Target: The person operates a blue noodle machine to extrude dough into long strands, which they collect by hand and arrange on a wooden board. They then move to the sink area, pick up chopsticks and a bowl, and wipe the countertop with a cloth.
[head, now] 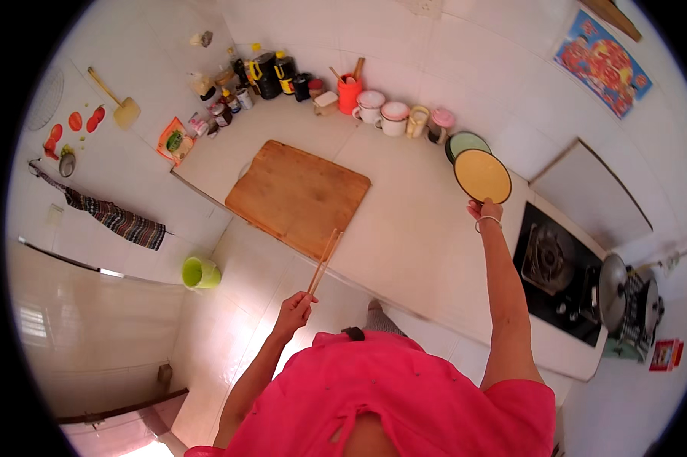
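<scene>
My left hand (295,314) grips a pair of wooden chopsticks (324,264) near one end. Their far tips reach over the front corner of a wooden cutting board (300,194), which lies flat on the countertop. With my right arm stretched out, my right hand (485,210) pinches the near edge of a round yellow dish (482,176) with a dark rim. Behind the yellow dish, and partly covered by it, is a pale green round dish (468,143). I cannot tell whether the two dishes touch.
Lidded mugs (393,118), a red utensil holder (349,94) and sauce bottles (264,73) line the wall. A gas stove (550,265) is at the right, with a lidded pan (613,291) beyond it. A lime-green bin (200,273) stands on the floor at left.
</scene>
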{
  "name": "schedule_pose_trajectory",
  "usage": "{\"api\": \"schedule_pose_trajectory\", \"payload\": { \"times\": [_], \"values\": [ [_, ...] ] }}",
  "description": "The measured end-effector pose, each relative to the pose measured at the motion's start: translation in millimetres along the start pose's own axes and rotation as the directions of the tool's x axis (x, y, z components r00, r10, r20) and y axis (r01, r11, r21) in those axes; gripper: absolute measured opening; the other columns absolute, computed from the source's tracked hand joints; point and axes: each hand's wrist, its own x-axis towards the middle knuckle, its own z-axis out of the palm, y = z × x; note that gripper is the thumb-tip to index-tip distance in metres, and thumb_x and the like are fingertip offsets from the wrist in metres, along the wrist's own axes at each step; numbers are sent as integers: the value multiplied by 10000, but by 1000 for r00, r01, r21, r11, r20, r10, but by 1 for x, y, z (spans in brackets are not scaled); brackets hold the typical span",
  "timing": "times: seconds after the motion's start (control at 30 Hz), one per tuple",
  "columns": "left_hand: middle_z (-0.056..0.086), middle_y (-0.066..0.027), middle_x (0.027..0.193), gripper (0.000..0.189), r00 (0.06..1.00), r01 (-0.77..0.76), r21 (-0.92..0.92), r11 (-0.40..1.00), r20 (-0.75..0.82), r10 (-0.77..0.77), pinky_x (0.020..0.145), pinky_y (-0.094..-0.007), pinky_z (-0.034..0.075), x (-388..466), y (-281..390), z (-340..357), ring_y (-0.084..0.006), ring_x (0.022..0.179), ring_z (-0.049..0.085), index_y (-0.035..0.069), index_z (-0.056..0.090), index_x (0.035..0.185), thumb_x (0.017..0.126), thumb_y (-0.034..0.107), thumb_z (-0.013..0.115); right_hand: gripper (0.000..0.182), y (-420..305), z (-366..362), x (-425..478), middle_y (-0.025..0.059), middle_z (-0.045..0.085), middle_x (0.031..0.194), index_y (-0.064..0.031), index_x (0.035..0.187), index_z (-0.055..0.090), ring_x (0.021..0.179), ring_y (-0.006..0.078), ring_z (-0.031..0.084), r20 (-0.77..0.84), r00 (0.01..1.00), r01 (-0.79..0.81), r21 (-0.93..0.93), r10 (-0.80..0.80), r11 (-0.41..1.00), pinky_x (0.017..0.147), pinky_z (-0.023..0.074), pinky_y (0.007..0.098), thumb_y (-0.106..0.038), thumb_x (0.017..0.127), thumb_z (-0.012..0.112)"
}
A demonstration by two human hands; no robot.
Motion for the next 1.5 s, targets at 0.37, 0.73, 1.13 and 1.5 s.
{"api": "schedule_pose_trajectory", "payload": {
  "times": [0.37,0.73,1.13,1.5],
  "values": [
    [376,57,561,252,997,34,5,999,-69,-34,422,-188,235,48,53,43,-28,466,298,51,597,942,963,270,474,219,-7,50,168,174,609,769,90,970,516,570,214,605,-120,991,-52,25,55,998,520,581,348,-58,886,379],
    [371,57,561,265,994,82,-43,996,-75,-85,436,-196,250,71,74,50,-33,481,319,40,601,925,964,265,466,217,21,60,198,167,607,760,76,1016,493,545,205,597,-82,994,-78,5,78,997,508,579,344,-90,912,401],
    [359,62,554,302,995,-1,-88,996,101,10,434,-191,268,81,89,4,-30,468,306,24,584,949,977,275,418,308,38,171,-88,87,640,983,-12,1130,573,672,88,553,720,609,-182,-280,332,943,596,525,246,-201,888,583],
    [265,72,545,313,989,63,-404,912,147,-3,411,-215,170,1,52,-130,-40,457,204,30,554,883,989,288,412,214,86,318,-274,10,597,706,29,1043,644,582,62,551,914,344,32,-241,215,970,548,492,212,-79,862,608]
  ]
}}
